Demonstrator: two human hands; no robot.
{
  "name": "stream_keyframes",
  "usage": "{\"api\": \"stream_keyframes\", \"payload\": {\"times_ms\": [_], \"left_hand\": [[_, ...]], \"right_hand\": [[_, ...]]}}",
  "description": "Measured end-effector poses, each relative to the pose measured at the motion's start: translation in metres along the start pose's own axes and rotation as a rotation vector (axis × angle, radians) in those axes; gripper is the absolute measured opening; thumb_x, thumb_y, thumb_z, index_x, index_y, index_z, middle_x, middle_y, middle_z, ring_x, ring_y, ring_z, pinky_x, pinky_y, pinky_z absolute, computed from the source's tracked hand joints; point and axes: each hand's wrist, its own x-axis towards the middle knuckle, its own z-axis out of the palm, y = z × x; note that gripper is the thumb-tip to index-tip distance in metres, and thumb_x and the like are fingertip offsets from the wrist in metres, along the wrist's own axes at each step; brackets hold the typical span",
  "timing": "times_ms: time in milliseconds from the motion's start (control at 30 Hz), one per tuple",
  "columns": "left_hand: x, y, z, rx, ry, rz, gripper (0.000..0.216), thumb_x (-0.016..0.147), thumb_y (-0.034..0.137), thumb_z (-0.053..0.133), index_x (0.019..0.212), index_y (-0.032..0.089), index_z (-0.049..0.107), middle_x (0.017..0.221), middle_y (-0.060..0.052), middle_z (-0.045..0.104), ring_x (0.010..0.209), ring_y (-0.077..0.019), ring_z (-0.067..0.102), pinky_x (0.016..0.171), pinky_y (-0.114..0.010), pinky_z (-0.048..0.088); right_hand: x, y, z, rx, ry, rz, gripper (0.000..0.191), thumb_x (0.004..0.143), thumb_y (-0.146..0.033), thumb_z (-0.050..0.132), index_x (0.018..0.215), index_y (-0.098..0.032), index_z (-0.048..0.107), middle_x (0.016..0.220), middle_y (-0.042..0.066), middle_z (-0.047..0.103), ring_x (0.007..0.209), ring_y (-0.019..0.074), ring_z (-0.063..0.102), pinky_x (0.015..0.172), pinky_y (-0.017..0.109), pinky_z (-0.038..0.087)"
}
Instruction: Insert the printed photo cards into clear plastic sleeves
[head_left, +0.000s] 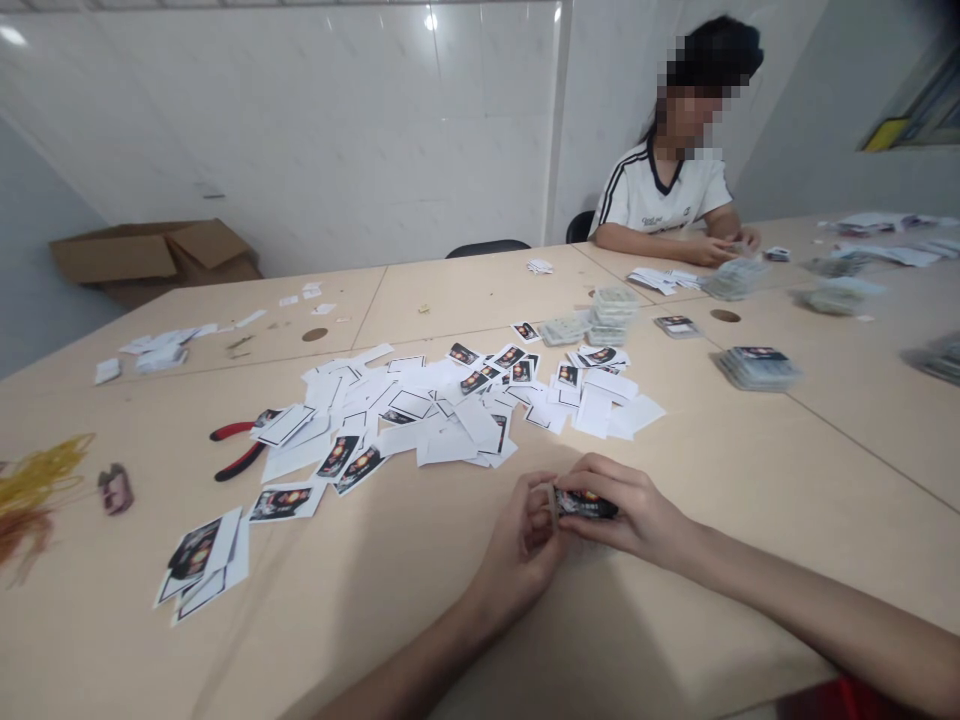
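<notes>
Between my two hands is a small clear plastic case with a dark printed card (589,502) on it. My right hand (626,500) is closed around the case from the right, fingers along its top and thumb below. At the case's left end, my left hand (532,535) has its fingers curled against a pale edge; my fingers hide part of it. Beyond my hands spreads a loose pile of printed cards and white paper slips (450,420), some showing dark pictures, others plain backs.
Red-handled pliers (240,455) lie partly under the pile. Yellow strings (45,475) and a small pinkish clip (115,490) are at left. Stacked clear cases (611,315) and a card-topped stack (757,368) stand right. A co-worker (667,200) sits across; a cardboard box (154,255) is behind the table.
</notes>
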Motion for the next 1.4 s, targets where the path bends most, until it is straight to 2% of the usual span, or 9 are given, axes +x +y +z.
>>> {"api": "stream_keyframes", "payload": {"times_ms": [367, 633, 1400], "left_hand": [[0.0006, -0.0028, -0.0004, 0.01, -0.002, 0.017, 0.037, 0.075, 0.026, 0.052, 0.108, 0.02, 0.034, 0.089, -0.006, 0.052, 0.077, -0.0136, 0.053, 0.069, -0.026, 0.04], [0.0, -0.0009, 0.0, 0.035, 0.004, -0.019, 0.038, 0.074, 0.027, 0.053, 0.108, 0.02, 0.035, 0.083, -0.003, 0.051, 0.074, -0.0135, 0.052, 0.063, -0.025, 0.039], [0.0011, -0.0018, 0.0004, 0.042, -0.013, -0.005, 0.036, 0.074, 0.024, 0.052, 0.106, 0.022, 0.035, 0.082, -0.003, 0.05, 0.074, -0.0132, 0.051, 0.064, -0.025, 0.038]], "right_hand": [[-0.0004, 0.001, -0.0005, -0.028, -0.032, -0.028, 0.024, 0.077, -0.024, 0.051, 0.1, -0.016, 0.049, 0.084, 0.007, 0.051, 0.078, 0.0147, 0.049, 0.066, 0.026, 0.045], [0.0004, 0.0005, 0.0017, -0.021, 0.004, -0.003, 0.02, 0.081, -0.015, 0.041, 0.1, -0.016, 0.049, 0.082, 0.007, 0.051, 0.075, 0.0137, 0.049, 0.064, 0.026, 0.044], [0.0009, -0.0011, 0.0023, -0.01, 0.029, 0.034, 0.018, 0.08, -0.017, 0.044, 0.097, -0.017, 0.049, 0.079, 0.005, 0.053, 0.072, 0.0129, 0.05, 0.062, 0.023, 0.043]]}}
